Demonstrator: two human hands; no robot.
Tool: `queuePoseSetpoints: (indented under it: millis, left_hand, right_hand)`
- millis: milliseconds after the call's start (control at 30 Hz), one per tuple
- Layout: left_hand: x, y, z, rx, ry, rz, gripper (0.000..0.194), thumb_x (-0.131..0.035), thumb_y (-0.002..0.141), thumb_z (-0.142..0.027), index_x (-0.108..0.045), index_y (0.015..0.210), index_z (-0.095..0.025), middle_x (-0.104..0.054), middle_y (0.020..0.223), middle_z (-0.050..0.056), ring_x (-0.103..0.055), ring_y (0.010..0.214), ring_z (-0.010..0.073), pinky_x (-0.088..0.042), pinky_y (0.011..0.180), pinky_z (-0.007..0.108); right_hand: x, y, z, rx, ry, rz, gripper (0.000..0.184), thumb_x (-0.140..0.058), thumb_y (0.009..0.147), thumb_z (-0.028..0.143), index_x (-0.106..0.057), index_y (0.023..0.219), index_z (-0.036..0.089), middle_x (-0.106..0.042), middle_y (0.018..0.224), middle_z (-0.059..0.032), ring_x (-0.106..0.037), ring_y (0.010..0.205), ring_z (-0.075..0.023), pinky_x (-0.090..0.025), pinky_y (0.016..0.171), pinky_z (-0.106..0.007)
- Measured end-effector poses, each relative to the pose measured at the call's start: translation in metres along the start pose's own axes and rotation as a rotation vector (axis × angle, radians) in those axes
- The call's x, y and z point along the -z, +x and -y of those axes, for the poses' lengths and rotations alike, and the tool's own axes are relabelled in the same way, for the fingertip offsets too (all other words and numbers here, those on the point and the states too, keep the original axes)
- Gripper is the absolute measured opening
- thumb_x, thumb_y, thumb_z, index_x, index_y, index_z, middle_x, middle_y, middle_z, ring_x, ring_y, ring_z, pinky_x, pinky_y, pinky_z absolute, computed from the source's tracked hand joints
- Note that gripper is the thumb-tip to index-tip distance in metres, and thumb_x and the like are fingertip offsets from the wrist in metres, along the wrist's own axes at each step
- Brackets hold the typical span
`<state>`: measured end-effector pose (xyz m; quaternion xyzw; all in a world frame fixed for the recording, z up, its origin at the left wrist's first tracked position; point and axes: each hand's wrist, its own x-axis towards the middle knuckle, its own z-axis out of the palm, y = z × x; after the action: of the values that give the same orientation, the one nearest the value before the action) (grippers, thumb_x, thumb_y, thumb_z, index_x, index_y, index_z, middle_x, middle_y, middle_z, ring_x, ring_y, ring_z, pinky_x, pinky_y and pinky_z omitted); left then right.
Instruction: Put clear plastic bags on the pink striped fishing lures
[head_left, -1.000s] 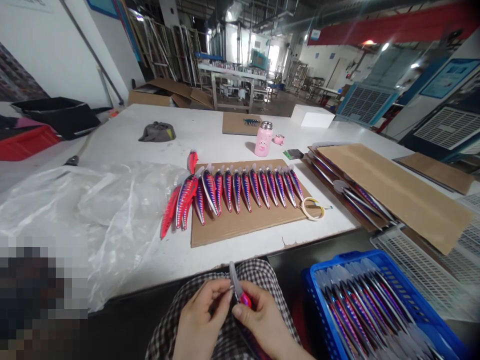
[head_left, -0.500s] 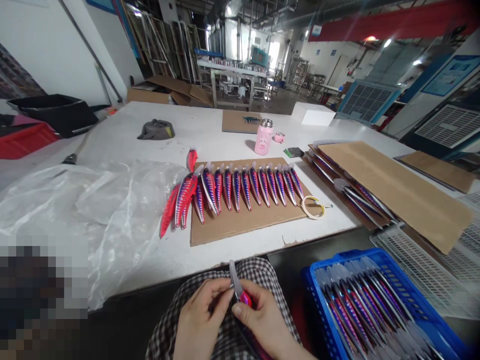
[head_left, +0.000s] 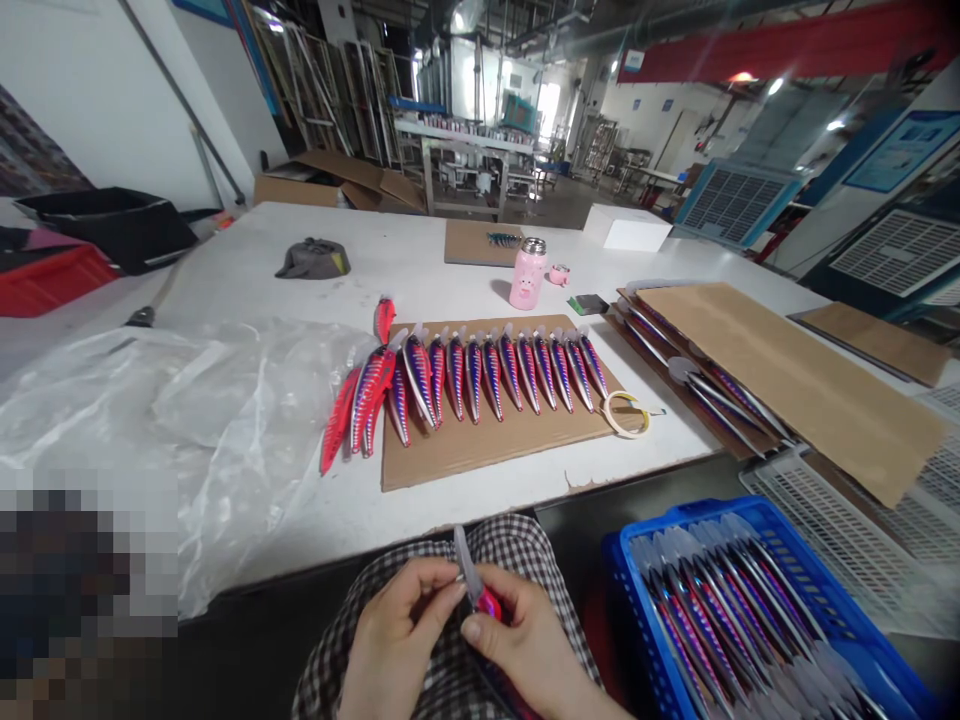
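Over my checked lap, both hands hold one red and purple fishing lure with a clear lip that points up. My left hand pinches the lip end, and my right hand grips the body from the right. A row of several matching lures lies on a cardboard sheet on the white table in front of me. More lures are heaped at that row's left end. A blue crate full of lures stands at my right.
Crumpled clear plastic covers the table's left part. A tape roll lies by the cardboard's right edge, a pink bottle behind it. Stacked cardboard with lures sits at the right, over a white mesh tray.
The hands and the lure have shifted very slightly to the left. Nothing else has moved.
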<state>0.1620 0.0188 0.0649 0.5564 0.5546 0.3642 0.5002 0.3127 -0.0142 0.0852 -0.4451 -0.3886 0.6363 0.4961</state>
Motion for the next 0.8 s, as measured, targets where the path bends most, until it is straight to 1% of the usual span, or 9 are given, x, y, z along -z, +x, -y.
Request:
queuePoseSetpoints:
  millis: [100,167,233,300,400,500,600,667,800]
  left_hand:
    - [0.002,0.004,0.005,-0.079,-0.032,0.068,0.011,-0.066,0.08,-0.031,-0.071,0.085,-0.023,-0.071,0.081,0.001,-0.068,0.079,0.0204,-0.054,0.075,0.028]
    - [0.004,0.006,0.004,-0.144,-0.02,0.071,0.011,-0.065,0.081,-0.03,-0.072,0.087,-0.024,-0.07,0.085,0.002,-0.068,0.083,0.0211,-0.054,0.077,0.028]
    - [0.006,0.006,-0.001,-0.193,0.035,0.057,0.009,-0.065,0.08,-0.029,-0.073,0.082,-0.025,-0.069,0.083,0.002,-0.067,0.082,0.0211,-0.053,0.075,0.027]
    - [0.007,0.005,-0.008,-0.207,0.091,0.045,0.009,-0.064,0.08,-0.028,-0.072,0.076,-0.025,-0.068,0.079,0.001,-0.066,0.077,0.0206,-0.052,0.071,0.026]
    - [0.005,0.001,-0.016,-0.168,0.117,0.035,0.012,-0.062,0.081,-0.03,-0.068,0.073,-0.024,-0.064,0.069,-0.001,-0.063,0.066,0.019,-0.049,0.065,0.026]
    - [0.0,-0.002,-0.02,-0.096,0.077,0.016,0.017,-0.058,0.082,-0.033,-0.063,0.07,-0.023,-0.061,0.063,-0.003,-0.059,0.06,0.0174,-0.045,0.06,0.025]
    - [-0.003,-0.003,-0.023,-0.04,0.024,0.02,0.017,-0.055,0.082,-0.031,-0.058,0.067,-0.023,-0.059,0.061,-0.004,-0.057,0.059,0.0165,-0.043,0.058,0.024]
    - [-0.004,-0.003,-0.024,-0.027,0.0,0.032,0.018,-0.054,0.081,-0.03,-0.056,0.066,-0.022,-0.058,0.061,-0.004,-0.056,0.059,0.016,-0.042,0.058,0.024]
    - [-0.001,0.0,-0.018,-0.018,-0.018,0.072,0.017,-0.054,0.082,-0.029,-0.054,0.066,-0.022,-0.056,0.061,-0.004,-0.053,0.059,0.0157,-0.041,0.058,0.024]
  right_hand:
    - [-0.001,0.0,0.001,0.015,-0.006,-0.013,0.04,-0.077,0.075,0.046,-0.075,0.108,0.025,-0.068,0.087,-0.0012,-0.057,0.078,-0.0195,-0.044,0.09,-0.035]
    - [-0.001,0.001,0.002,0.018,0.003,-0.019,0.039,-0.077,0.074,0.046,-0.075,0.107,0.025,-0.068,0.085,-0.0006,-0.057,0.078,-0.0194,-0.044,0.091,-0.035]
    - [-0.002,0.001,0.001,0.017,0.012,-0.018,0.039,-0.078,0.073,0.047,-0.076,0.105,0.025,-0.067,0.082,-0.0003,-0.057,0.08,-0.0202,-0.045,0.088,-0.034]
    - [-0.002,0.001,0.0,0.016,0.028,-0.011,0.04,-0.079,0.072,0.047,-0.076,0.105,0.024,-0.067,0.082,-0.0007,-0.058,0.081,-0.0211,-0.046,0.086,-0.033]
    - [-0.002,0.001,-0.002,0.019,0.061,0.005,0.039,-0.079,0.073,0.045,-0.076,0.105,0.024,-0.068,0.084,-0.0009,-0.059,0.081,-0.0204,-0.045,0.089,-0.035]
    - [-0.001,0.001,-0.003,0.028,0.066,0.016,0.037,-0.079,0.073,0.045,-0.076,0.105,0.025,-0.068,0.083,0.0,-0.058,0.079,-0.0192,-0.045,0.089,-0.034]
    - [-0.001,0.0,-0.003,0.034,0.063,0.045,0.039,-0.078,0.074,0.046,-0.075,0.107,0.025,-0.067,0.084,0.0004,-0.058,0.08,-0.0188,-0.045,0.086,-0.031]
    - [-0.001,-0.001,-0.002,0.031,0.06,0.056,0.04,-0.077,0.075,0.046,-0.074,0.108,0.024,-0.067,0.084,0.0002,-0.057,0.08,-0.019,-0.045,0.083,-0.03]
    - [-0.002,-0.001,0.001,0.015,0.054,0.06,0.041,-0.078,0.074,0.046,-0.075,0.108,0.024,-0.065,0.081,0.001,-0.055,0.075,-0.0179,-0.045,0.085,-0.031]
